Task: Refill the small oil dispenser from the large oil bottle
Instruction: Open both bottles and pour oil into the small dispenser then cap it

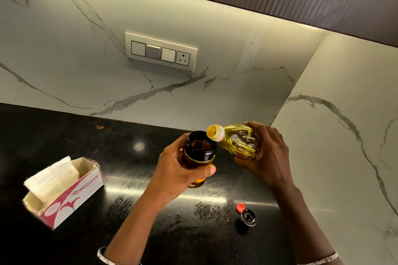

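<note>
Left hand (pixel 172 170) fingers wrap the open dispenser (pixel 199 155); right hand (pixel 267 157) fingers curl around the tilted bottle (pixel 239 141), its mouth over the dispenser's rim.

Counted: left hand (pixel 172 171), right hand (pixel 270 157), making two; one oil bottle (pixel 239 142); one dispenser (pixel 199 151); one cap (pixel 248 216); one tissue box (pixel 75 197); one switch panel (pixel 160 51)

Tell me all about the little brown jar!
The little brown jar looks like dark amber glass, with a black rim and no lid on. Brownish oil shows inside. White letters peek near its bottom. The left hand grips its body, thumb in front. The big oil bottle, tipped, has its yellow mouth at the jar's rim.
</note>
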